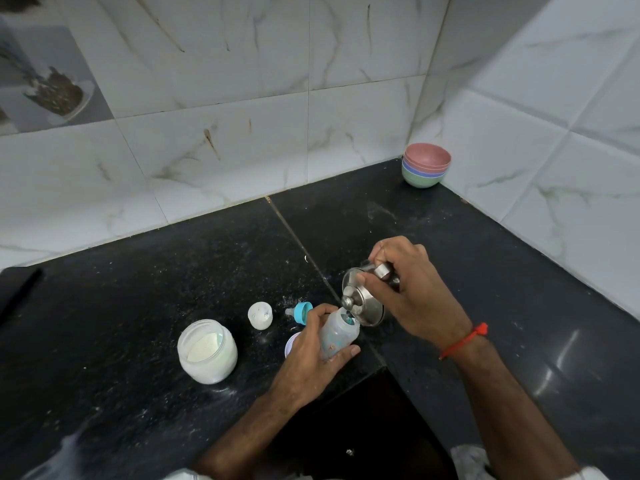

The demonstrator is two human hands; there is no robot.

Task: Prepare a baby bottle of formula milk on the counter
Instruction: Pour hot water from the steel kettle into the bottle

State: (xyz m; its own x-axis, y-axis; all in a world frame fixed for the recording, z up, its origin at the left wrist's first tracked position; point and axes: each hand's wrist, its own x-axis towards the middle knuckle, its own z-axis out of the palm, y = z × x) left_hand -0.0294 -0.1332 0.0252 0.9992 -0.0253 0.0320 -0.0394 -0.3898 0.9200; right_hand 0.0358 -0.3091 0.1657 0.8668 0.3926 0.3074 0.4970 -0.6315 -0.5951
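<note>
My left hand (311, 355) grips the clear baby bottle (337, 332), which stands open on the black counter (173, 289). My right hand (412, 289) holds a steel kettle (360, 299) by its handle, tipped so its spout meets the bottle's mouth. The blue collar with its teat (300, 312) lies on the counter just left of the bottle. An open jar of white formula powder (207, 351) stands further left. Behind it sits a small white cap (260, 315).
A stack of coloured bowls (426, 169) sits in the far right corner against the tiled walls. A pale round lid (290, 344) shows partly under my left hand. White powder is scattered over the counter. The counter's front edge drops away below my arms.
</note>
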